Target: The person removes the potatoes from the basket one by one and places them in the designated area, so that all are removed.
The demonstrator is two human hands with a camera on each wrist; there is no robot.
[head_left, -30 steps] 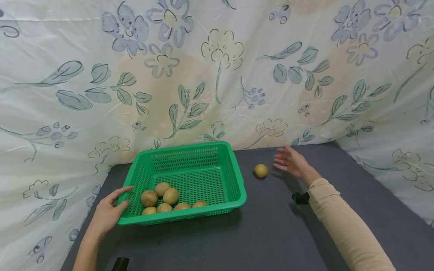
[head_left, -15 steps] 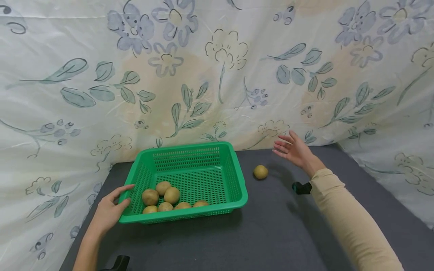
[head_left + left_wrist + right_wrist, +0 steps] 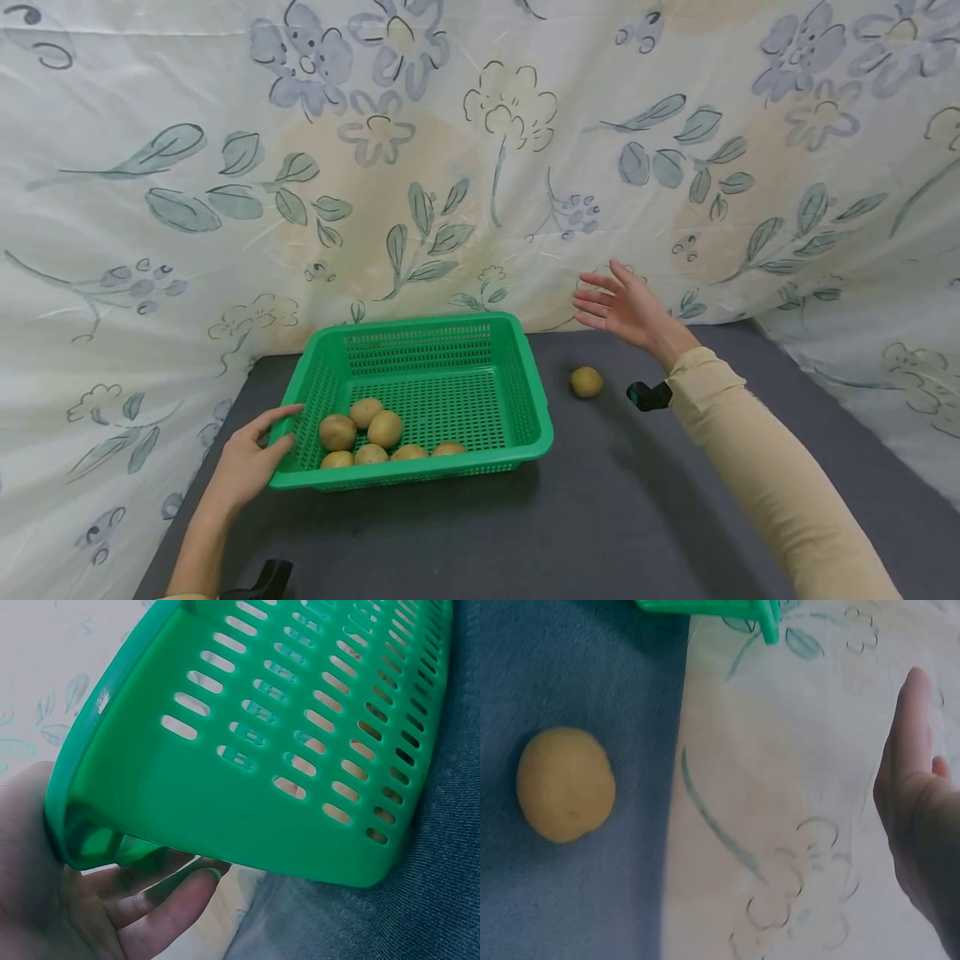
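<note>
A green slotted plastic basket (image 3: pixel 408 472) stands on the dark tabletop, with several round potatoes (image 3: pixel 385 429) gathered in its front left part. My left hand (image 3: pixel 242 462) grips its left end, thumb and fingers at the rim; the left wrist view shows fingers (image 3: pixel 169 911) curled beneath that rim. A lone potato (image 3: pixel 586 382) lies on the table to the right of the basket. Above and behind it, my right hand (image 3: pixel 626 312) is raised, fingers spread and holding nothing. In the right wrist view the potato (image 3: pixel 566 784) sits well apart from the hand.
A floral cloth (image 3: pixel 420 150) hangs behind the table and along both sides. The dark tabletop (image 3: pixel 465 542) stretches in front of the basket and to its right. Black wrist mounts (image 3: pixel 648 396) stick out beside both wrists.
My right hand has risen from beside the lone potato and shifted slightly left, toward the hanging cloth. My left hand keeps its grip on the basket. The head view has shifted slightly.
</note>
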